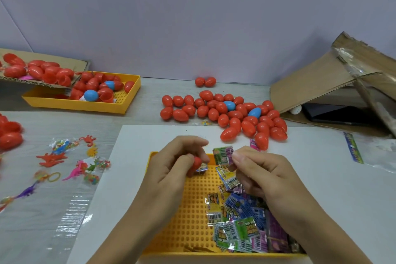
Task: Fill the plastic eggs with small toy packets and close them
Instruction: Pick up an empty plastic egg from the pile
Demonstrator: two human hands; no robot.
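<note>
A red plastic egg sits in the left hand's curled grip above the yellow perforated tray. The right hand pinches a green toy packet. More packets fill the tray; closed eggs lie beyond on the tabletop.

packets in near tray | egg pile behind | second tray far left

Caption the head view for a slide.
Left hand holds a red plastic egg while right hand pinches a toy packet over the yellow tray.
</note>
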